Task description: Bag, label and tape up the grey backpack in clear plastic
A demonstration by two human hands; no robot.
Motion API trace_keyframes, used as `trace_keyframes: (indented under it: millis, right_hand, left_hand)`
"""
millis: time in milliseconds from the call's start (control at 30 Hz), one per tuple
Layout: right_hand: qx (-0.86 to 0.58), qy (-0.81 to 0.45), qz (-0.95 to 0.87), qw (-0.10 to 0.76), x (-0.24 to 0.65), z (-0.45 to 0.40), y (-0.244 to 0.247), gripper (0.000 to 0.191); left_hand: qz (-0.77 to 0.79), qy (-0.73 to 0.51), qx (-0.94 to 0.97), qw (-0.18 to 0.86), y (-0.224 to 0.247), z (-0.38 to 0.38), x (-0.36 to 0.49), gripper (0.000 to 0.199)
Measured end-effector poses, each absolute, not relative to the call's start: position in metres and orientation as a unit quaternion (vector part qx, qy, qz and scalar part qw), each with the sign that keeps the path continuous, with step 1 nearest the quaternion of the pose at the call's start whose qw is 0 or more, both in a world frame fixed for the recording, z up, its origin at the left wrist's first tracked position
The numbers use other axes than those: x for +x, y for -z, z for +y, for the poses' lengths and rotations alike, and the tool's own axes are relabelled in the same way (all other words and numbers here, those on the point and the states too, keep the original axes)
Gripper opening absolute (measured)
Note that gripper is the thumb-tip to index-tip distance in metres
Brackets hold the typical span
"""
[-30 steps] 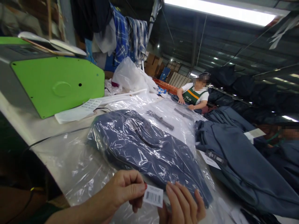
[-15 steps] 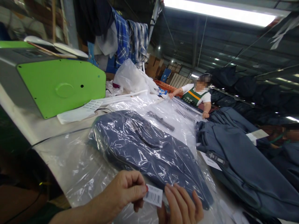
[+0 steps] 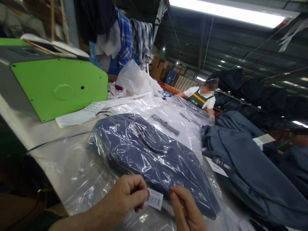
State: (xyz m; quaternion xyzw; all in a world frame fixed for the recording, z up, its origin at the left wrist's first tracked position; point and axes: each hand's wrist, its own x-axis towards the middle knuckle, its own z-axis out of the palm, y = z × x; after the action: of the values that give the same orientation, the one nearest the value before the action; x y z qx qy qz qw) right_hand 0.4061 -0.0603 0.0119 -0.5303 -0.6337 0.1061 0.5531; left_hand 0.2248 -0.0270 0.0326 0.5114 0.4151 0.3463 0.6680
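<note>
Right hand has bunched its fingers since last frame (can't tell if on anything). Left hand pinches the label at the near side of the wrapped package. Around package: cable, green machine left; blue fabric pile right; co-worker behind.

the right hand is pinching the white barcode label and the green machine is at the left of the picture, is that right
Not quite: the left hand pinches the white barcode label; the right hand is apart from it, as the head view shows. The green machine is indeed at the left.
</note>
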Motion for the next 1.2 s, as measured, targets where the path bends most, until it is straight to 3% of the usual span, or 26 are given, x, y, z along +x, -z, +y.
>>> trace_keyframes:
  millis: [167, 367, 667, 900, 967, 1067, 1200]
  right_hand:
    - [-0.51, -0.318, -0.658, 0.454, 0.409, -0.05, -0.039, 0.021]
    - [-0.465, -0.334, -0.754, 0.322, 0.416, -0.035, -0.047, 0.018]
    - [-0.52, -0.311, -0.723, 0.331, 0.408, -0.031, -0.028, 0.017]
    - [-0.547, -0.354, -0.664, 0.367, 0.408, -0.022, -0.04, 0.031]
    - [-0.573, -0.366, -0.629, 0.377, 0.412, -0.02, -0.044, 0.036]
    - [-0.595, -0.37, -0.596, 0.391, 0.418, -0.017, -0.046, 0.041]
    - [-0.607, -0.368, -0.587, 0.388, 0.423, -0.015, -0.044, 0.043]
  left_hand:
    - [0.414, -0.328, 0.538, 0.657, -0.027, -0.026, 0.225, 0.029]
    - [0.428, -0.316, 0.553, 0.641, -0.028, -0.024, 0.223, 0.028]
    - [0.465, -0.284, 0.596, 0.59, -0.035, -0.019, 0.221, 0.027]
    - [0.468, -0.329, 0.61, 0.549, -0.027, -0.007, 0.211, 0.038]
    - [0.469, -0.351, 0.635, 0.503, -0.029, 0.003, 0.205, 0.039]
    - [0.461, -0.375, 0.721, 0.356, -0.033, 0.028, 0.202, 0.029]
    - [0.449, -0.292, 0.835, 0.125, -0.026, 0.074, 0.214, 0.025]
